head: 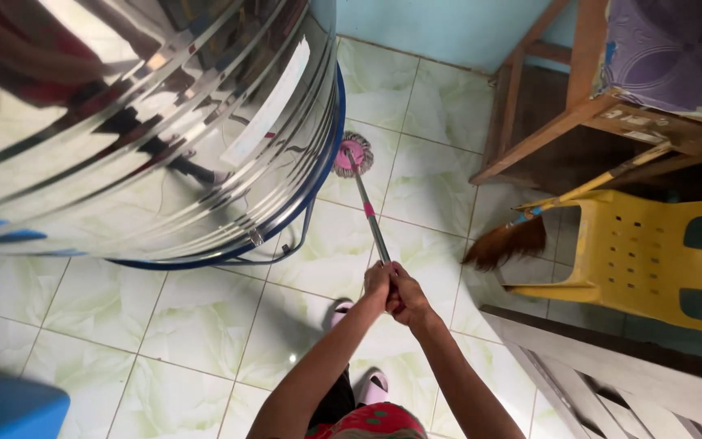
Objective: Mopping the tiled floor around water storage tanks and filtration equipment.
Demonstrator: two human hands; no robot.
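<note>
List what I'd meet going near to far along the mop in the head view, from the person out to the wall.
Pink slipper → left hand and right hand clasped together on the mop handle → pink mop head on the floor beside the steel tank → pale blue wall.

This is a room in a home, likely a utility or wash corner. The floor [205, 325] is laid with glossy pale green marbled tiles, and the wall [440, 24] is painted light blue. A large ribbed stainless steel water tank [140, 122] on a blue base fills one side. Household furniture crowds the other: a yellow plastic chair [652, 260], a wooden frame [546, 122] carrying a purple cushion [668, 49], and a soft broom [522, 232] leaning there. A spin mop [353, 158] rests on the tiles.
</note>
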